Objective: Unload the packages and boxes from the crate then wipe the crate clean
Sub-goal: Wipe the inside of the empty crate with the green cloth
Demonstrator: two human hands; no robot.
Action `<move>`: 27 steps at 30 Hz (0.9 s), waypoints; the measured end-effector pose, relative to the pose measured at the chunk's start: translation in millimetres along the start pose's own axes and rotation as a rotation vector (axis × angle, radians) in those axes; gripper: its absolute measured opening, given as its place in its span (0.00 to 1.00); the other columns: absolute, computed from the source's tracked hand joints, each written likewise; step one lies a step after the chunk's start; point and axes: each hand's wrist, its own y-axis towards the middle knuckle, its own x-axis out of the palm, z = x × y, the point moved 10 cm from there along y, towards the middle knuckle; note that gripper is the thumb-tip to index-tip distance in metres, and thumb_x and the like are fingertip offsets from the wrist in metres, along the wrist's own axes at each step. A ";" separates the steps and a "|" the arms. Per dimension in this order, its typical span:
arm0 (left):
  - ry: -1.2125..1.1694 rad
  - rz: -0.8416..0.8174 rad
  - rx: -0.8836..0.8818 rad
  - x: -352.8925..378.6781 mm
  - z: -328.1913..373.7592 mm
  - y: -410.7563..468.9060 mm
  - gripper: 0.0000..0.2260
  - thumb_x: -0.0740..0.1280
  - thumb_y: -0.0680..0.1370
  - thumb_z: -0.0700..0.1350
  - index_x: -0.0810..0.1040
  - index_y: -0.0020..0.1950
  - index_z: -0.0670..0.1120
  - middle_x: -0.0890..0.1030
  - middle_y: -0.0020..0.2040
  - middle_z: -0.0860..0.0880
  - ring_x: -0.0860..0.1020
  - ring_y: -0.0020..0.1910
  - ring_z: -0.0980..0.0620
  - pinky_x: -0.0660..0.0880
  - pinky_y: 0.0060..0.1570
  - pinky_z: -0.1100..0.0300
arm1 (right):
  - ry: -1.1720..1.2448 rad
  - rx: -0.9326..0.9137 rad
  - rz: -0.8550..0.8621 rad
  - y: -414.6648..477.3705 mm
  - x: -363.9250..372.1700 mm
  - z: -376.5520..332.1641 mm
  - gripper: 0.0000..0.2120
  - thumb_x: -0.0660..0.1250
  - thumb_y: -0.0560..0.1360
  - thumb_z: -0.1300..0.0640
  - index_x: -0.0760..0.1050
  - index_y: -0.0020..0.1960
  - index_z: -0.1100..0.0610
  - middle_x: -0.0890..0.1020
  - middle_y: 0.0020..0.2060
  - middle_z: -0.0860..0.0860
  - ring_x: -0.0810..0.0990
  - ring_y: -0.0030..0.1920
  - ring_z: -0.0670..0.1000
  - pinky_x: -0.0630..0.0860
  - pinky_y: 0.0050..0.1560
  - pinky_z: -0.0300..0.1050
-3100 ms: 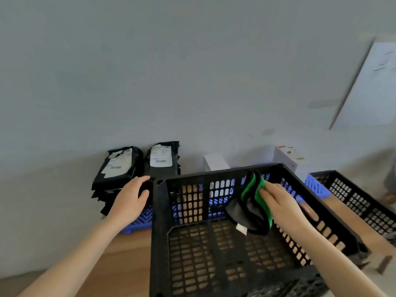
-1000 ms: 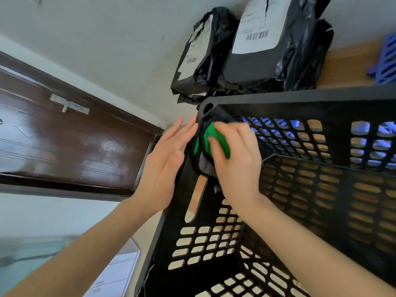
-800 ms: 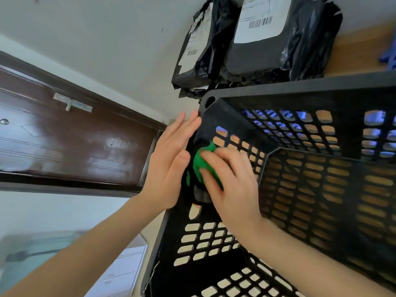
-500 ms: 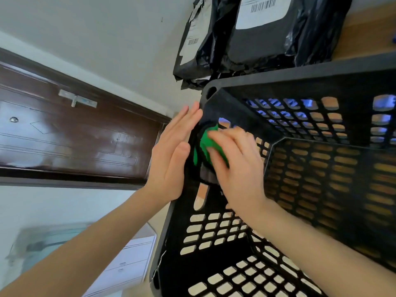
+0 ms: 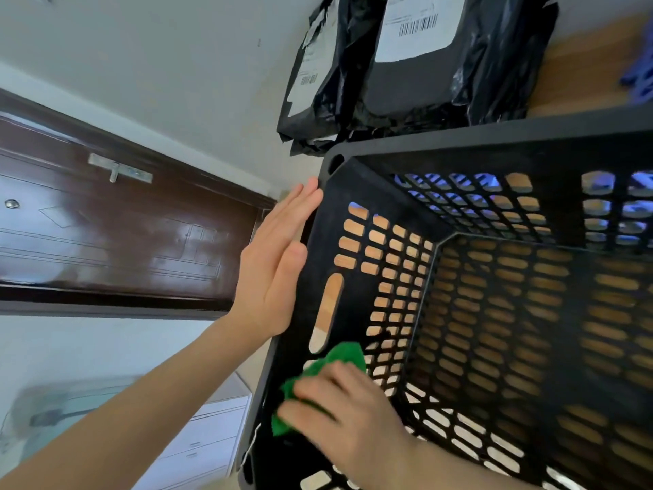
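Head view looks into the black crate [image 5: 494,136], which sits on a wooden top [image 5: 586,65] and holds no packages or boxes, so the unloading looks done and the wiping is under way. A green cloth [image 5: 341,358] is pressed to the inside of the crate's left wall, low near the front corner and just below the long handle slot [image 5: 327,313]. The right hand [image 5: 353,412] is bunched over the cloth with its fingers curled on it. The left hand [image 5: 275,263] lies flat, fingers straight, against the outside of the same wall, bracing it. By my judgement the other walls, the floor and the rim are left to wipe; no dirt can be made out. Two black packages [image 5: 424,65] with white labels lean on the wall just behind the crate. A dark door [image 5: 106,235] is off to the left
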 end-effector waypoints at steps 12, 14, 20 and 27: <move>-0.019 0.020 0.008 -1.9 1.7 0.5 0.22 0.51 0.81 0.45 0.69 0.71 0.35 0.69 0.73 0.41 0.64 0.75 0.46 0.62 0.72 0.40 | 0.008 0.205 0.094 21.1 -16.3 29.1 0.12 0.66 0.75 0.63 0.73 0.57 0.54 0.76 0.49 0.52 0.75 0.45 0.52 0.75 0.44 0.47; -0.024 0.028 0.006 -1.8 2.6 0.1 0.22 0.51 0.81 0.45 0.70 0.71 0.36 0.69 0.73 0.42 0.65 0.75 0.47 0.63 0.72 0.41 | 0.002 0.026 -0.025 1.3 0.7 -4.3 0.08 0.67 0.76 0.61 0.76 0.54 0.52 0.78 0.48 0.50 0.75 0.45 0.51 0.75 0.46 0.45; -0.015 0.024 -0.003 0.4 5.0 0.9 0.22 0.52 0.81 0.45 0.69 0.72 0.37 0.70 0.73 0.43 0.65 0.75 0.48 0.63 0.72 0.42 | -0.035 -0.188 -0.171 -11.7 6.8 -12.0 0.07 0.65 0.77 0.61 0.78 0.53 0.51 0.80 0.46 0.48 0.76 0.43 0.49 0.74 0.44 0.42; -0.035 0.013 0.000 1.5 3.7 1.3 0.23 0.52 0.81 0.47 0.69 0.72 0.36 0.69 0.74 0.44 0.65 0.75 0.48 0.64 0.71 0.42 | -0.118 0.406 0.170 15.4 -50.9 112.5 0.12 0.64 0.75 0.62 0.76 0.57 0.57 0.77 0.52 0.51 0.76 0.53 0.51 0.77 0.51 0.44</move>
